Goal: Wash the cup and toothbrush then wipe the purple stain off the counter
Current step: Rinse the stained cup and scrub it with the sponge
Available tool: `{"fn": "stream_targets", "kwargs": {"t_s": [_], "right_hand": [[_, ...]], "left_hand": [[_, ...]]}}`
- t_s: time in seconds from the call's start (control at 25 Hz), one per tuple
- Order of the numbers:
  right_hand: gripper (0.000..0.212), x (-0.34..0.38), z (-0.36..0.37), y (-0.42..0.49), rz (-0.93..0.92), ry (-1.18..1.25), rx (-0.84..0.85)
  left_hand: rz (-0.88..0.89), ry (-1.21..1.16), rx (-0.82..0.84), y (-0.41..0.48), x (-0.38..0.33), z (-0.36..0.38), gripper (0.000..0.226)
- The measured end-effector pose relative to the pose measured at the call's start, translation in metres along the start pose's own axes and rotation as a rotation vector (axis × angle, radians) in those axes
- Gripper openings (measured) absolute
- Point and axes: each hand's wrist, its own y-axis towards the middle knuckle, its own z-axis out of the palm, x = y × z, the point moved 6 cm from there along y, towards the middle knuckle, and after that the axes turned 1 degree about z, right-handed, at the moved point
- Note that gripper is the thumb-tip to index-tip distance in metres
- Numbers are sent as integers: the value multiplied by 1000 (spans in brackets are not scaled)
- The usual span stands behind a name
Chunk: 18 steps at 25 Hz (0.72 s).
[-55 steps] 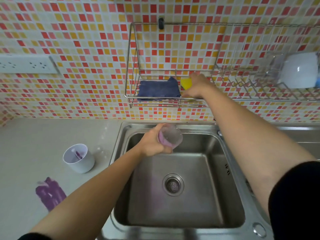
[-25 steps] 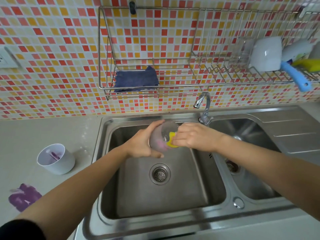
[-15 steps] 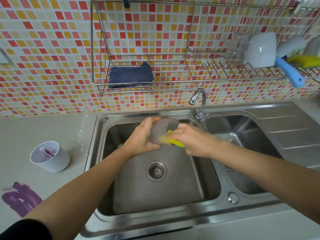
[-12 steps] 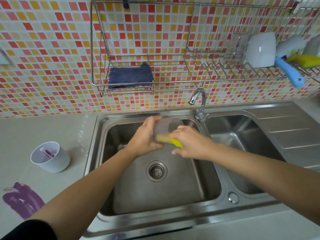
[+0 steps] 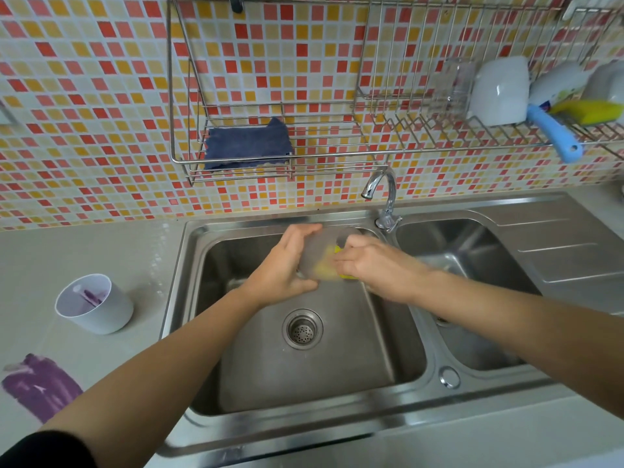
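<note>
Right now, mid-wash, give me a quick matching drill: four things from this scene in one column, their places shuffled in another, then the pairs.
1. blue cloth
2. white toothbrush cup
3. purple stain
4. translucent cup

A. standing on the counter left of the sink
B. gripped in the left hand over the sink
C. lying in the wall rack
D. smeared on the counter at the frame's lower left

Pairs: 1-C, 2-A, 3-D, 4-B.

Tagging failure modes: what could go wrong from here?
Left hand grips the translucent cup while the right hand scrubs it with the yellow sponge: it could slip into the sink. The left forearm lies near the purple stain and might smear it.
</note>
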Motion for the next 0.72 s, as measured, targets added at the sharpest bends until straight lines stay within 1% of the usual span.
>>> {"fn": "stream_targets", "kwargs": {"t_s": [0.04, 0.08, 0.12, 0.16, 0.2, 0.28, 0.36, 0.4, 0.44, 0.52, 0.6, 0.64, 0.68, 0.72], "right_hand": [[28, -3, 5, -2, 125, 192, 73], [30, -5, 8, -5, 238, 321, 113], [34, -7, 7, -8, 283, 354, 109], [39, -8, 6, -8, 274, 333, 90], [41, -6, 4, -5, 223, 260, 82], [28, -2, 2, -1, 125, 123, 78], [22, -3, 5, -1, 93, -32, 102], [23, -3, 6, -3, 73, -141, 113], [23, -2, 4, -6, 24, -241, 87], [15, 2, 0, -11, -113, -393, 12], [11, 6, 1, -11, -172, -499, 3], [11, 8, 0, -9, -163, -513, 3], [13, 9, 1, -9, -122, -462, -5], [20, 10, 0, -9, -63, -321, -6]], "left_hand": [[1, 1, -21, -2, 2, 1, 85], [-12, -8, -43, -4, 6, 0, 85], [-35, -19, -70, -5, 10, -1, 85], [-59, -28, -91, -5, 13, -2, 86], [-64, -30, -102, -4, 13, 0, 86], [-32, -25, -116, -2, 5, 6, 85], [7, -23, -98, 1, -1, 8, 84], [4, -56, -51, 3, -1, 7, 85], [-15, -114, 17, 3, -1, 6, 89], [-25, -163, 139, 3, 0, 6, 101], [-16, -115, 134, 5, -3, 7, 102], [-17, -92, 100, 6, -5, 8, 97], [-14, -74, 60, 5, -7, 9, 92], [-17, -64, 26, 4, -6, 10, 89]]}}
